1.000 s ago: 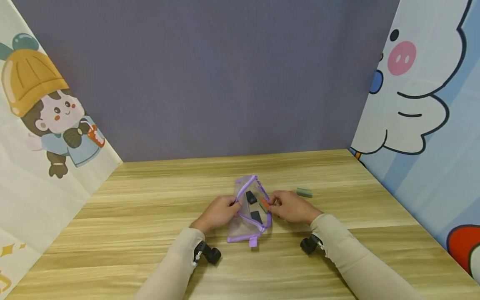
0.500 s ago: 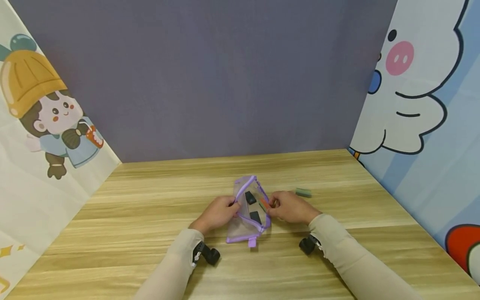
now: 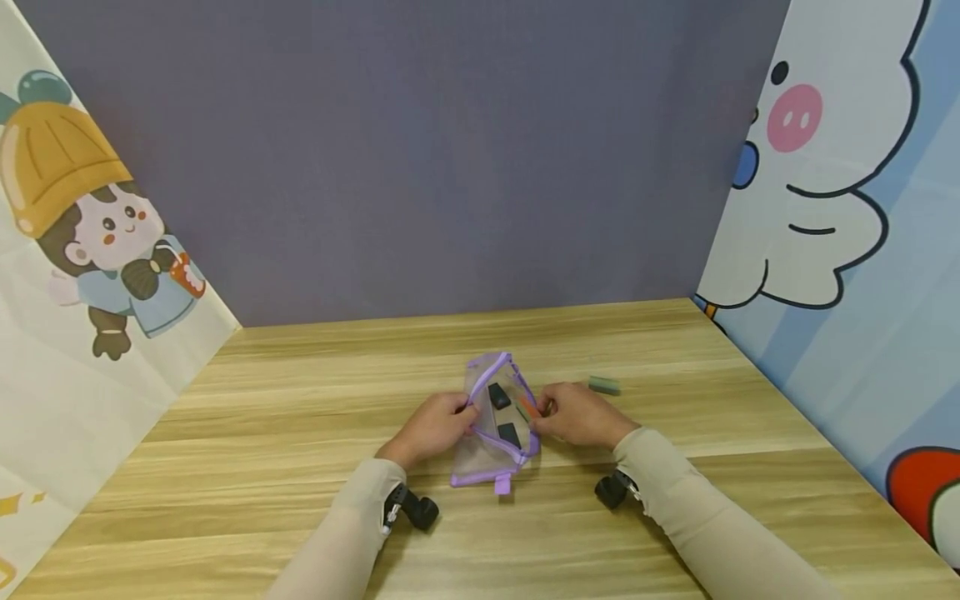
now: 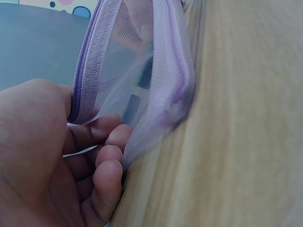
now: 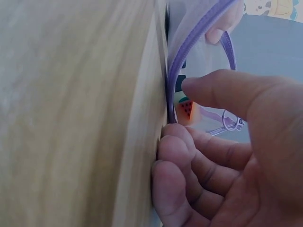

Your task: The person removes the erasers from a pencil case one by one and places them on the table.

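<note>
A translucent mesh zip pouch (image 3: 472, 460) with purple trim lies unzipped on the table in the head view. My left hand (image 3: 435, 427) pinches its left zipper edge, thumb at the zipper (image 4: 89, 71) and fingers curled below in the left wrist view. My right hand (image 3: 581, 414) grips the opposite edge, its thumb inside the opening and other fingers curled at the rim (image 5: 182, 49). Inside lie two dark blocks (image 3: 498, 396) and an orange-red piece with black dots (image 5: 186, 109) and a green edge, beyond the right thumb. A small green piece (image 3: 604, 385) lies outside, right of the pouch.
The wood-grain table (image 3: 300, 392) extends around the pouch. A grey panel (image 3: 465, 167) stands at the back, with cartoon-printed panels at left (image 3: 45, 375) and right (image 3: 817, 233). A metal ring (image 5: 231, 120) hangs by the pouch's zipper.
Both hands keep their hold on the pouch. The whole head view shifts slightly leftward; the pouch and the pieces inside stay about the same.
</note>
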Action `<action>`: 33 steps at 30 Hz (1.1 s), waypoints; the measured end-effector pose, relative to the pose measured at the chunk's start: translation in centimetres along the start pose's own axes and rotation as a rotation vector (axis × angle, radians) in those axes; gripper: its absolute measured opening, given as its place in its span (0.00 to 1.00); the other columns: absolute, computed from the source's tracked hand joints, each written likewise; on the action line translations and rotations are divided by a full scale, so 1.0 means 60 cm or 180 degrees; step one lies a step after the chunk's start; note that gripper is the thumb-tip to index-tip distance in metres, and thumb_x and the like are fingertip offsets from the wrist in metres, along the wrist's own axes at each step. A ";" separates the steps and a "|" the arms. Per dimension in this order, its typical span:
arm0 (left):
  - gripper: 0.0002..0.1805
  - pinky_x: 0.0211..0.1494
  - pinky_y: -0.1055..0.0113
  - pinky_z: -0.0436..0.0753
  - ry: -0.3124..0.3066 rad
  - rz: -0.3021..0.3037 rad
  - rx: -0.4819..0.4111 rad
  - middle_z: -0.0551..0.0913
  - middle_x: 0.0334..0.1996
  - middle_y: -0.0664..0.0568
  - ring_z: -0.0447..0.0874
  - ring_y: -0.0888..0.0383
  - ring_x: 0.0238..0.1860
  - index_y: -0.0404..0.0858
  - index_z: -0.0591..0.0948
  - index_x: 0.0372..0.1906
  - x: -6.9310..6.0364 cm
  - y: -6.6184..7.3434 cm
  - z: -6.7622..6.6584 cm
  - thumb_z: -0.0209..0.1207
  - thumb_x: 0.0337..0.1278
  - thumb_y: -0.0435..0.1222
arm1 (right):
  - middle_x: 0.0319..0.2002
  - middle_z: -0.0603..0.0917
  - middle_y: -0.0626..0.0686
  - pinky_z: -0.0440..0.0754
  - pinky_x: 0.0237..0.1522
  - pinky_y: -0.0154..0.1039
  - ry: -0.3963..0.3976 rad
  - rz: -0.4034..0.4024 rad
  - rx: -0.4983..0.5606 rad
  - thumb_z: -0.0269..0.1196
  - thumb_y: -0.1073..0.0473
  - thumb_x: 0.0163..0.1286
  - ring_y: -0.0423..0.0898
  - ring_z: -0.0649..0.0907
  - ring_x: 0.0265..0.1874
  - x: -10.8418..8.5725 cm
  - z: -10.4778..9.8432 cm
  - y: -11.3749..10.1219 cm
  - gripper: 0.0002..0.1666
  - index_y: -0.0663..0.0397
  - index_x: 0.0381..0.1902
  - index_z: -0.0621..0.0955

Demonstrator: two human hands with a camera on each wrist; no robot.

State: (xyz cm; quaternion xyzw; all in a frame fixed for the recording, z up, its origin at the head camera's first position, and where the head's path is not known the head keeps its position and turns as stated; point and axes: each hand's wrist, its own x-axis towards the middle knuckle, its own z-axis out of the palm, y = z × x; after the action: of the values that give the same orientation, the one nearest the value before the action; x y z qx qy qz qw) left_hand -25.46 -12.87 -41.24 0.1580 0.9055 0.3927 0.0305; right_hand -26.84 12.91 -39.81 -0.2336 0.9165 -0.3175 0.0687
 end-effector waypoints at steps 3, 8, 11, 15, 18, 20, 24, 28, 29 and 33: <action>0.16 0.22 0.66 0.70 0.0007 0.0007 0.0002 0.82 0.23 0.57 0.71 0.61 0.20 0.42 0.78 0.24 0.001 0.000 0.000 0.53 0.71 0.41 | 0.23 0.78 0.46 0.70 0.21 0.37 -0.0016 0.0010 -0.0028 0.71 0.53 0.64 0.40 0.72 0.19 0.000 -0.001 0.001 0.12 0.50 0.31 0.79; 0.16 0.22 0.66 0.70 0.0013 0.0013 0.0003 0.82 0.22 0.57 0.71 0.61 0.20 0.43 0.77 0.24 0.002 0.001 0.000 0.53 0.71 0.40 | 0.24 0.79 0.46 0.69 0.21 0.37 -0.0032 0.0010 -0.0102 0.71 0.50 0.64 0.40 0.72 0.19 0.001 -0.001 0.002 0.13 0.49 0.32 0.79; 0.16 0.22 0.66 0.70 0.0023 0.0031 0.0021 0.82 0.22 0.57 0.71 0.61 0.20 0.43 0.77 0.23 0.002 0.001 -0.001 0.53 0.71 0.40 | 0.24 0.79 0.46 0.69 0.21 0.37 -0.0026 0.0015 -0.0117 0.71 0.50 0.64 0.40 0.72 0.18 0.003 -0.001 0.002 0.13 0.49 0.31 0.79; 0.16 0.22 0.66 0.69 0.0028 0.0050 0.0035 0.81 0.22 0.57 0.70 0.61 0.19 0.42 0.77 0.23 0.001 0.001 0.000 0.52 0.71 0.39 | 0.24 0.79 0.46 0.69 0.22 0.38 -0.0001 0.0041 -0.0146 0.71 0.50 0.65 0.40 0.72 0.18 0.003 0.001 0.002 0.12 0.48 0.31 0.79; 0.16 0.22 0.66 0.69 0.0021 0.0046 0.0017 0.81 0.22 0.57 0.70 0.61 0.19 0.42 0.77 0.24 0.001 0.001 0.000 0.52 0.71 0.39 | 0.23 0.79 0.46 0.68 0.21 0.37 0.0003 0.0064 -0.0168 0.70 0.50 0.65 0.40 0.72 0.18 0.003 0.003 0.002 0.12 0.48 0.31 0.79; 0.16 0.22 0.66 0.69 0.0019 0.0042 0.0002 0.81 0.22 0.56 0.70 0.61 0.19 0.42 0.77 0.24 0.000 0.000 0.000 0.53 0.71 0.39 | 0.23 0.79 0.46 0.68 0.21 0.37 -0.0005 0.0072 -0.0172 0.70 0.50 0.65 0.40 0.72 0.18 0.003 0.003 0.002 0.12 0.48 0.31 0.79; 0.16 0.22 0.66 0.70 0.0013 0.0030 -0.0020 0.82 0.22 0.56 0.71 0.61 0.20 0.42 0.77 0.24 0.000 -0.001 0.000 0.53 0.71 0.39 | 0.24 0.79 0.46 0.69 0.21 0.37 -0.0034 0.0076 -0.0131 0.69 0.52 0.66 0.41 0.72 0.18 0.002 0.001 0.002 0.10 0.48 0.33 0.80; 0.16 0.22 0.67 0.70 0.0008 0.0023 -0.0016 0.82 0.23 0.55 0.71 0.61 0.20 0.43 0.77 0.24 0.000 0.000 0.000 0.53 0.71 0.40 | 0.25 0.80 0.46 0.70 0.20 0.37 -0.0063 0.0118 -0.0072 0.68 0.53 0.66 0.41 0.73 0.18 0.000 -0.002 0.004 0.07 0.48 0.35 0.81; 0.16 0.22 0.67 0.70 0.0005 0.0024 -0.0011 0.82 0.23 0.55 0.71 0.61 0.20 0.43 0.77 0.24 0.000 0.000 0.000 0.53 0.71 0.40 | 0.26 0.81 0.46 0.70 0.20 0.37 -0.0065 0.0132 -0.0068 0.68 0.54 0.66 0.41 0.73 0.18 0.000 -0.002 0.004 0.07 0.48 0.35 0.81; 0.16 0.22 0.68 0.70 -0.0005 0.0022 0.0015 0.82 0.23 0.56 0.70 0.62 0.19 0.44 0.78 0.24 -0.001 0.001 -0.001 0.52 0.71 0.41 | 0.27 0.81 0.46 0.71 0.20 0.36 -0.0070 0.0143 -0.0077 0.67 0.55 0.67 0.41 0.74 0.18 0.001 -0.005 0.006 0.05 0.48 0.37 0.82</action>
State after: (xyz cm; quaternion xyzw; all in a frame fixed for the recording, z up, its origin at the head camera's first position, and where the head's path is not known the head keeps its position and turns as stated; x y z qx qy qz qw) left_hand -25.40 -12.88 -41.14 0.1615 0.9058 0.3906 0.0295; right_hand -27.10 13.27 -39.81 -0.2173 0.9244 -0.3022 0.0831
